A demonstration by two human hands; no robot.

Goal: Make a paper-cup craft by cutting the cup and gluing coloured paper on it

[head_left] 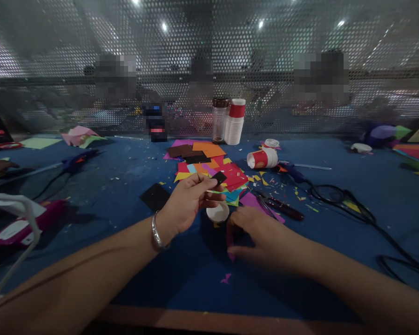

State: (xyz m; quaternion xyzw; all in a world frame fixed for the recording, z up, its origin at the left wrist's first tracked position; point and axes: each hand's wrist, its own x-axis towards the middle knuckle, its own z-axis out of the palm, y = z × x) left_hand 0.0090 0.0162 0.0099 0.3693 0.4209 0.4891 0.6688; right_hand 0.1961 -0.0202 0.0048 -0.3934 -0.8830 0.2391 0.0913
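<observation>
**While you pinch it, black scrap (219,177) looks flimsy**

Over the blue bench (91,195) & paper pile (209,165), your left hand (185,204) grips it by a corner: prob. featherlight, bendy, so hold at the edges. Right hand (258,232) curls over a pink scrap (230,243); grip unclear.

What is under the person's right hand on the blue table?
Only a thin pink paper scrap shows at the fingertips of the right hand; the palm hides whatever else lies there.
</observation>
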